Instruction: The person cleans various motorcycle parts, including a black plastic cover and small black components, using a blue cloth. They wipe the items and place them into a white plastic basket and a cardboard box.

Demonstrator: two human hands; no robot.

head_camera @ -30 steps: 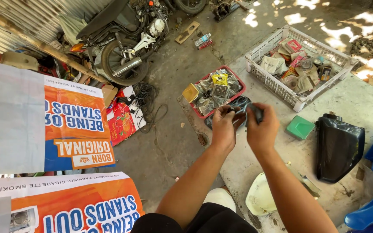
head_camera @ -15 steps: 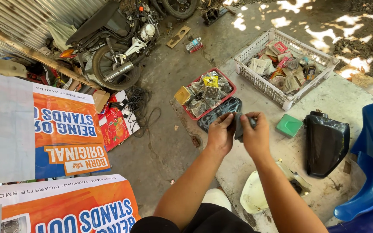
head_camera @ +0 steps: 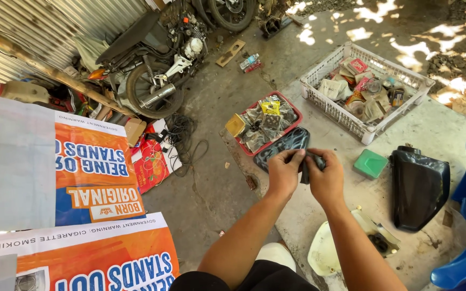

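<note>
both hands closed on one small dark part [head_camera: 309,163] held between them above the concrete worktop [head_camera: 438,129]: left hand [head_camera: 283,173] pinching its near-left end, right hand [head_camera: 327,180] wrapped over its right side. long axis of the part running roughly up and down in the view, slightly tilted; which end leads, cannot tell, too much hidden by fingers. just beyond the hands, a dark patterned cover [head_camera: 281,145] lying flat on the worktop edge. behind that, a red tray [head_camera: 296,112] filled with small clear bags of parts and a yellow packet. further right, a white slatted basket [head_camera: 334,105] packed with paper packets, small boxes and round bits. beside the right hand, a green square lid [head_camera: 370,163], then a glossy black side cover [head_camera: 419,186] lying on its back. near the wrist, a white bowl [head_camera: 324,250] at the worktop edge. a wheel [head_camera: 149,89] among clutter on the ground to the left
</note>
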